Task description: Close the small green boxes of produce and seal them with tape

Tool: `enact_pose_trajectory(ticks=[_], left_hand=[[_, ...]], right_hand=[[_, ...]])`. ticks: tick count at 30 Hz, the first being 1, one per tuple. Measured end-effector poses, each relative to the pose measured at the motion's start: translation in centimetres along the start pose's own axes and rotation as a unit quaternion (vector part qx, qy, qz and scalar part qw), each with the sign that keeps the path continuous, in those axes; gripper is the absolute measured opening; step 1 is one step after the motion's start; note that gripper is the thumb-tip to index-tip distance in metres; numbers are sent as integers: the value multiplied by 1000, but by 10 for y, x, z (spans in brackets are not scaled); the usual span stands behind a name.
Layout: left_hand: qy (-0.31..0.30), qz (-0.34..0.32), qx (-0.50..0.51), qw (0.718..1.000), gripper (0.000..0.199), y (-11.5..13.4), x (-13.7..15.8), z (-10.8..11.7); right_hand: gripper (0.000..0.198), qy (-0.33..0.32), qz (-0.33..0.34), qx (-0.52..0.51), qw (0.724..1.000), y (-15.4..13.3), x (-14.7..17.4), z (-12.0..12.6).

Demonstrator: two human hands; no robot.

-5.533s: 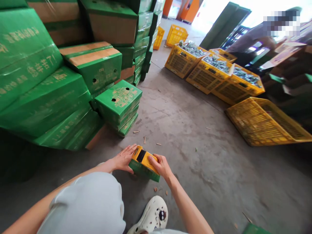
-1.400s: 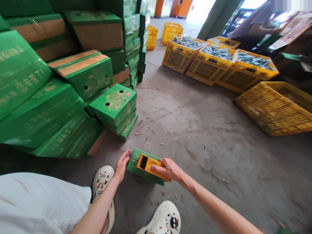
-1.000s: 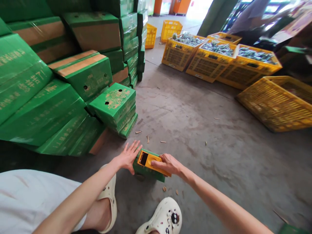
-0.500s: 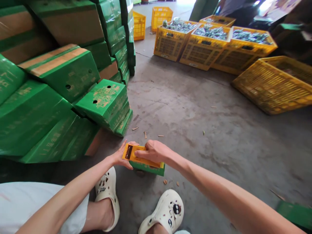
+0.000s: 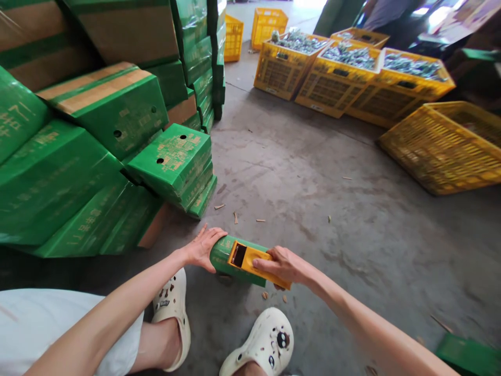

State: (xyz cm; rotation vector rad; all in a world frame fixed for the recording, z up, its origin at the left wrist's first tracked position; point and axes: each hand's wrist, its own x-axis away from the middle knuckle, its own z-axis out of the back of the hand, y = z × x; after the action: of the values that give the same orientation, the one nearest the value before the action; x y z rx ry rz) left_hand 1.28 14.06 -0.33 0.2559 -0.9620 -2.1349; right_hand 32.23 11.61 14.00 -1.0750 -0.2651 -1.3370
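Note:
A small green cardboard box point(image 5: 220, 255) stands low over the floor between my feet. My left hand point(image 5: 205, 247) grips its left end, fingers over the far edge and thumb on the near side. In my right hand point(image 5: 282, 266) is a flat yellow hand tool point(image 5: 250, 259) with a dark rectangular opening at its left end; its exact kind is unclear. The fingers are closed round the tool, thumb along its top. The tool lies slanted over the box's upper face; whether it touches the box is hard to tell.
Stacked green cartons point(image 5: 117, 115) rise on the left, with a smaller pile point(image 5: 176, 156) beside them. Yellow crates point(image 5: 324, 86) filled with small greyish items stand ahead, and a tilted yellow crate point(image 5: 442, 151) is at right. White clogs point(image 5: 270, 339) flank the box. Scraps litter the floor.
My right hand has moved right and slightly down with the yellow tool, away from my left hand. More of the green box's top now shows. My left hand stays at its left end.

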Motion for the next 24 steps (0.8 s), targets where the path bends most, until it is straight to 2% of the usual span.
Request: enact_pose_trajectory(ticks=[5,9,16,20,24], left_hand=[[1,-12,-6,1000,128,-3,2,2],[-7,-14,-35,999,124,7,-2,3],[4,-14,-58,998,128,43,-28,-27],[26,-42,-50,998,120,45,-27,-30],[29,-53,-46,997,114,42,-21,-23]], right_hand=[[65,11,-15,31,999,6,-9,-13],[58,32,-19,65,997,5,-13,-18],[66,50,-35,85,995,7,-15,-22],[66,38,-26,53,998,3,-6,-16],[65,31,-22,43,998,-8,19,4]])
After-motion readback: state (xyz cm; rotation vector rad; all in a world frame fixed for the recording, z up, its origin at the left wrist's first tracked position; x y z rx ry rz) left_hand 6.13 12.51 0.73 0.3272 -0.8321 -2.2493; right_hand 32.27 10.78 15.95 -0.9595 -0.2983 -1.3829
